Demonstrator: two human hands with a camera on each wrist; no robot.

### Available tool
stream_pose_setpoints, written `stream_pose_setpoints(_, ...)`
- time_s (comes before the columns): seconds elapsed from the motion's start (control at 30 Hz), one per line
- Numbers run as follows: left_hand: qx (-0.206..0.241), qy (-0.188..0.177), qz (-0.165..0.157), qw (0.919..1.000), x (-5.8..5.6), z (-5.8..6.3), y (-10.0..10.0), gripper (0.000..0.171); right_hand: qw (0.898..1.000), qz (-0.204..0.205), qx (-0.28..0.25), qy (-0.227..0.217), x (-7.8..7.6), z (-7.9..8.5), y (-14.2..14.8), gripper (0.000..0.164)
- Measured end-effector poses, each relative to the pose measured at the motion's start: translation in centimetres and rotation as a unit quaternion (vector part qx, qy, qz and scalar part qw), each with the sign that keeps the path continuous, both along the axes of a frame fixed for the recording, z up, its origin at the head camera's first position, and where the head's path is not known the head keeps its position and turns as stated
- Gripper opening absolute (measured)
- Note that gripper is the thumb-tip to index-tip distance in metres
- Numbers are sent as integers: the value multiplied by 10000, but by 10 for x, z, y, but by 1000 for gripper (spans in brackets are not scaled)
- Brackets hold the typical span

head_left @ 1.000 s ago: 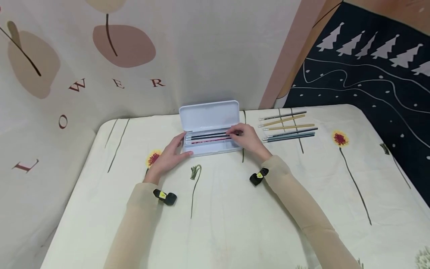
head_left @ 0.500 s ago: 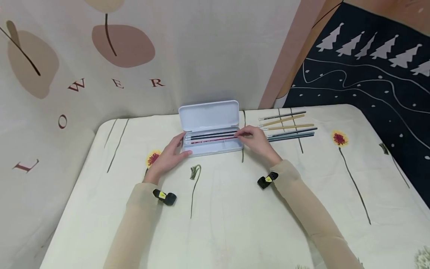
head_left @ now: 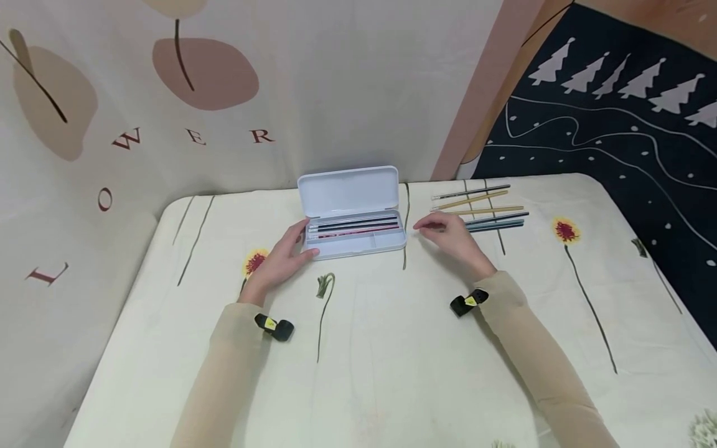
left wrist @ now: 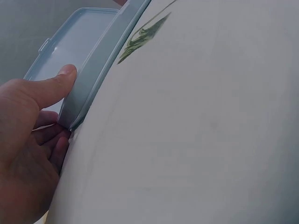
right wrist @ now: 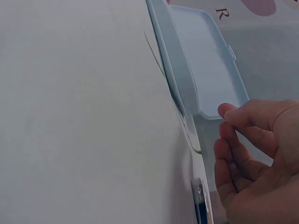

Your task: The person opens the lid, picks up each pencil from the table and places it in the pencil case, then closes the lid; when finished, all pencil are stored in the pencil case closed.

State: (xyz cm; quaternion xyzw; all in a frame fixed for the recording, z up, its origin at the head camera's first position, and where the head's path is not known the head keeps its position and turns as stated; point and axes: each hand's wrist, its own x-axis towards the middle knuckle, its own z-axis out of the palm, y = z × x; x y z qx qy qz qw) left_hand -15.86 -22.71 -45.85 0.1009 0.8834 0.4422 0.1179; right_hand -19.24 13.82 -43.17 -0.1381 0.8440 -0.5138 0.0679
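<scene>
A pale blue pencil case (head_left: 347,250) lies on the table with its lid (head_left: 350,191) raised. Inside it, dark pencils (head_left: 353,223) and a red pencil (head_left: 355,232) lie side by side along the back compartment. My left hand (head_left: 279,264) grips the case's left end; in the left wrist view its thumb (left wrist: 58,86) is on the rim and the fingers are around the corner. Just right of the case hovers my right hand (head_left: 456,241), fingers loosely bent. Its thumb and forefinger nearly meet with nothing between them in the right wrist view.
Right of the case lie several loose pencils: a black one (head_left: 476,191), yellow ones (head_left: 495,210), and dark blue and teal ones (head_left: 506,224), partly hidden by my right hand. A white flower-printed cloth (head_left: 392,348) covers the table. A printed curtain (head_left: 347,93) hangs behind.
My right hand has let go of the red pencil in the case and moved right, out of the case to beside the loose pencils. The left hand stays on the case.
</scene>
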Motion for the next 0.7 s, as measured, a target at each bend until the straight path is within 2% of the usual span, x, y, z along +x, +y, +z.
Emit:
stream_pose_setpoints(0.1, 19, 16, -7, 10000, 0, 0, 0, 77, 9999, -26, 99, -43, 9, 16, 3, 16)
stream_pose_setpoints(0.17, 36, 16, -12, 10000, 0, 0, 0, 76, 9999, -48, 123, -57, 10, 16, 7, 17)
stream_pose_setpoints(0.33, 108, -38, -7, 9999, 0, 0, 1, 75, 9998, -142, 112, 43, -2, -11, 27, 16)
stream_pose_setpoints(0.7, 78, -38, -37, 10000, 1, 1, 1, 73, 9989, -342, 245, 213, 0, -14, 50, 16)
